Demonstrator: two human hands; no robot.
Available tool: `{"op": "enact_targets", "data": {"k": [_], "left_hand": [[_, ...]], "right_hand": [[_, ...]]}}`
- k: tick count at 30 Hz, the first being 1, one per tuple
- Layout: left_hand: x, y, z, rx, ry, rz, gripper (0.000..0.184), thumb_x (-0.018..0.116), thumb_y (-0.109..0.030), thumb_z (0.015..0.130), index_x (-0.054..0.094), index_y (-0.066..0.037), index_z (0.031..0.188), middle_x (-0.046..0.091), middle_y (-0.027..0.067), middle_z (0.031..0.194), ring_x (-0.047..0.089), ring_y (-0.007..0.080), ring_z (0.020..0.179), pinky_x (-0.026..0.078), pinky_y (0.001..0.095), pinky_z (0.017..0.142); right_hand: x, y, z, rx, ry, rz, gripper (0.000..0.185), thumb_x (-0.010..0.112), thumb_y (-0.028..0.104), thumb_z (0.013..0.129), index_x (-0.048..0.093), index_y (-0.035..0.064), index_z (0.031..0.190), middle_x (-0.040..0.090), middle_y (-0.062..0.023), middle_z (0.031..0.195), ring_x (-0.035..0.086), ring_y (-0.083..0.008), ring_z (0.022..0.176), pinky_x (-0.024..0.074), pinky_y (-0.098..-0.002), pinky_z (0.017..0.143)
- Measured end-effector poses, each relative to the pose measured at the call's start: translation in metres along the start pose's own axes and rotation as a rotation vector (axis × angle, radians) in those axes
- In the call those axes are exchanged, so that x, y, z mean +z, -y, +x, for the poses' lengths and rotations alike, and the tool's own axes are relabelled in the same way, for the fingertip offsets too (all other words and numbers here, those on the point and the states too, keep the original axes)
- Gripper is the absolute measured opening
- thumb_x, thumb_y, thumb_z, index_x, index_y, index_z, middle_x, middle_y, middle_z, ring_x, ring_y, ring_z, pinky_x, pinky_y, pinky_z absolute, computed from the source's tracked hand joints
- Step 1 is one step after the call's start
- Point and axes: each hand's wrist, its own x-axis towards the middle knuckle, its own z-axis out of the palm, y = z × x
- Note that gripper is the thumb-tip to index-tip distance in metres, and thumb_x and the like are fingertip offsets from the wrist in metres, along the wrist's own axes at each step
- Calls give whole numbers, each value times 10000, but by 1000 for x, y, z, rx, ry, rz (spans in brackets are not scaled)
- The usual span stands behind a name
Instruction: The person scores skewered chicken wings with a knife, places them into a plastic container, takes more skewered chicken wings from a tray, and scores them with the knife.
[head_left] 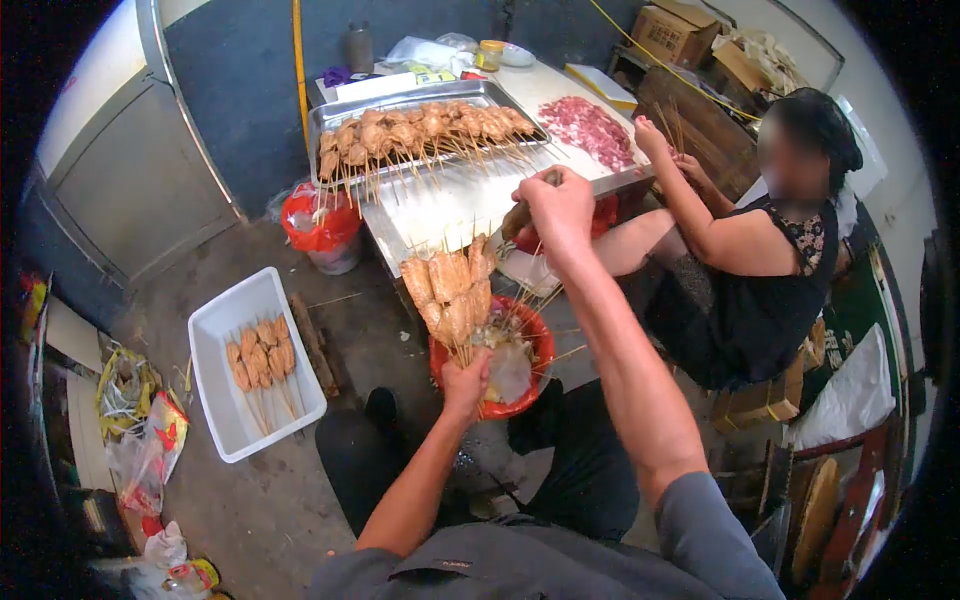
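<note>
My left hand [467, 382] is closed round the lower ends of several sticks. They make up a bunch of wing skewers [450, 290], held upright with the meat at the top. Right of the bunch, above the table's front edge, is my right hand [557, 205], its fingers closed on a dark brown thing [517, 220] whose kind I cannot make out. Below the skewers a red-lined bucket [543, 350] holds pale scraps and some sticks. A metal tray [318, 122] on the table carries many more skewers.
Red meat pieces [585, 130] lie on the white table [400, 220]. A co-worker [740, 240] sits at the right, holding thin sticks. On the floor at left, a white bin [215, 400] contains several skewers. Another red-lined bucket [318, 222] stands near the table's left end.
</note>
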Motion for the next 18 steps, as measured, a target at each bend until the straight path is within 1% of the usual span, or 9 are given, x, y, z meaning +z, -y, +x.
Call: {"op": "enact_targets", "data": {"k": [2, 4, 6, 8, 9, 11, 12, 14, 18], "left_hand": [[0, -1, 0, -4, 1, -1, 155, 624, -195, 898, 644, -43, 871, 491, -39, 597, 389, 42, 446, 265, 211, 393], [1, -1, 1, -19, -43, 23, 137, 635, -188, 885, 643, -54, 861, 492, -45, 596, 393, 40, 450, 272, 210, 398], [2, -3, -2, -33, -34, 9, 126, 640, -182, 879, 642, -58, 857, 494, -47, 598, 394, 39, 452, 272, 211, 397], [2, -5, -1, -43, -33, -10, 115, 645, -177, 872, 641, -63, 853, 497, -50, 600, 396, 39, 453, 272, 211, 395], [1, -3, -1, -37, -37, -35, 108, 646, -171, 870, 636, -67, 841, 495, -51, 599, 394, 39, 452, 271, 210, 395], [0, -3, -1, -32, -38, -56, 104, 647, -165, 868, 630, -71, 829, 494, -53, 599, 393, 38, 452, 269, 208, 395], [1, -5, 0, -47, -52, -54, 102, 646, -162, 867, 624, -73, 822, 493, -52, 600, 387, 37, 448, 265, 205, 391], [4, -9, 0, -62, -68, -57, 102, 645, -158, 867, 617, -75, 815, 491, -51, 601, 381, 36, 443, 261, 203, 388], [4, -6, -2, -55, -59, -92, 94, 641, -149, 867, 607, -77, 817, 485, -52, 595, 372, 33, 432, 249, 204, 376]], "right_hand": [[23, -34, 9, -83, -84, -108, 231, 628, 203, 674, 631, -12, 760, 660, -190, 707, 665, -328, 689, 512, -404, 698], [38, -48, -1, -79, -110, -182, 245, 637, 221, 672, 637, -6, 766, 663, -206, 757, 650, -378, 767, 502, -421, 743], [51, -72, -13, -100, -126, -169, 240, 639, 216, 683, 633, -4, 780, 658, -208, 770, 641, -391, 762, 497, -423, 744], [56, -94, -9, -127, -182, -34, 143, 653, 88, 715, 607, -18, 799, 619, -90, 679, 600, -159, 547, 484, -319, 442], [50, -90, -11, -127, -176, -37, 143, 653, 88, 715, 607, -18, 799, 619, -90, 679, 600, -159, 547, 484, -319, 442], [32, -78, -12, 92, 68, 172, 153, 656, 112, 711, 608, -18, 776, 641, -124, 723, 623, -235, 563, 508, -351, 540], [28, -80, -8, 33, 18, 193, 138, 674, 85, 717, 614, -20, 784, 621, -101, 701, 578, -157, 480, 481, -319, 434], [7, -55, -14, 45, 0, 189, 166, 686, 88, 715, 615, -37, 797, 615, -114, 691, 563, -147, 452, 476, -310, 405], [-28, -2, -30, -52, 156, 87, 155, 684, 87, 728, 615, -39, 786, 635, -101, 682, 574, -147, 461, 457, -285, 368]]}}
